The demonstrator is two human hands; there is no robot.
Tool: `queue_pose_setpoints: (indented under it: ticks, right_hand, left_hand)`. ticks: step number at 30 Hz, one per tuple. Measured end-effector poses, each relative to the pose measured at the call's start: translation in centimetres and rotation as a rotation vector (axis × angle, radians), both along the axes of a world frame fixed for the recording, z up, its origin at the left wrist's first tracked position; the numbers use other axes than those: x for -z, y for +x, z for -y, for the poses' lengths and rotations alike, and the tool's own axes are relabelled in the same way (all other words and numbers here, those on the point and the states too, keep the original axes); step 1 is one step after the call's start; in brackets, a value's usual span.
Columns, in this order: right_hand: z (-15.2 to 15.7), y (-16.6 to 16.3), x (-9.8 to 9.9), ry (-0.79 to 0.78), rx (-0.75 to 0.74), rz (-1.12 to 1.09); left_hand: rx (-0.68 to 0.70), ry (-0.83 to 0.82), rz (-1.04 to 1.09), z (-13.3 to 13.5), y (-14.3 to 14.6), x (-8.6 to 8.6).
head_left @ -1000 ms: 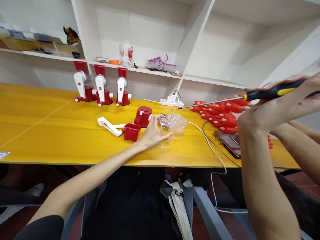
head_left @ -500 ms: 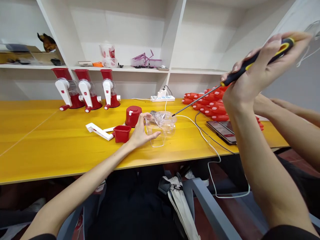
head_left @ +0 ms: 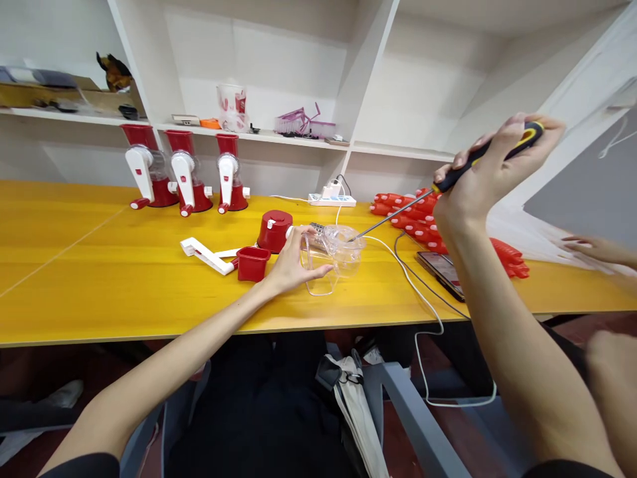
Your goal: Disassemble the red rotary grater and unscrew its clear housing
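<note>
A white, smooth-panelled shelving unit (head_left: 279, 46) stands along the back of a long yellow tabletop (head_left: 124, 285) with a glossy, faintly streaked surface. On the right part of the table lies a heap of shiny red finger-like pieces (head_left: 411, 219) with pale tips, too overlapped to count. Beside it spreads a crumpled translucent white plastic sheet (head_left: 537, 236), touched by a co-worker's hand (head_left: 590, 249).

Three upright red-and-white rotary graters (head_left: 184, 178) stand in a row at the back left, each with a flared hopper, a clear middle and a white crank. The cranks bear small red emblems, too small to read.

One transparent, hard-plastic grater housing (head_left: 346, 255) lies on the table in front of the person, its boxy end towards the left hand (head_left: 293, 265), which grasps it between thumb and fingers. The right hand (head_left: 490, 166) is wrapped firmly round the black-and-yellow handle of one long-shafted screwdriver (head_left: 442, 184), whose thin metal shaft slants down to the housing's round end; whether its tip meets a screw cannot be told.

Left of the housing sit one rounded red plastic base (head_left: 275, 231), one angular white plastic crank arm (head_left: 212, 257) and one open, box-shaped red hopper (head_left: 253, 264). Near the left fingertips lies a perforated metal piece (head_left: 318, 229), partly hidden.
</note>
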State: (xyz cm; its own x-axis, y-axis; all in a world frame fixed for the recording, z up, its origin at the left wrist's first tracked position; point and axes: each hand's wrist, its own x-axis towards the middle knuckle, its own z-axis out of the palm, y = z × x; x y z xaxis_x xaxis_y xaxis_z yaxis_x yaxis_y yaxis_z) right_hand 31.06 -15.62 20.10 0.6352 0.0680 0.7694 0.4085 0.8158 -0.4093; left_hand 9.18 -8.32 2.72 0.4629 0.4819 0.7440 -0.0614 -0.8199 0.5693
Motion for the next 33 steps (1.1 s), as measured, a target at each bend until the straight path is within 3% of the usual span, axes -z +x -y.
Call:
queue_pose_setpoints:
  ticks: [8,21,30,33]
  right_hand:
    - [1.6,-3.2,-1.3,0.062,-0.009,0.217]
    - [-0.5,-0.3,-0.5,-0.006,-0.005,-0.116]
    - [0.1,-2.7,-1.5,0.077,0.012,0.114]
    - [0.4,-2.4,-2.6,0.094,0.015,0.021]
  left_hand:
    - [0.013,0.03,0.007,-0.3,0.0,0.2]
    - [0.01,0.007,-0.004,0.1,-0.2,-0.3]
    - [0.004,0.005,-0.008,-0.2,-0.4,-0.2]
    - [-0.011,-0.019,-0.008,-0.2,-0.6,-0.3]
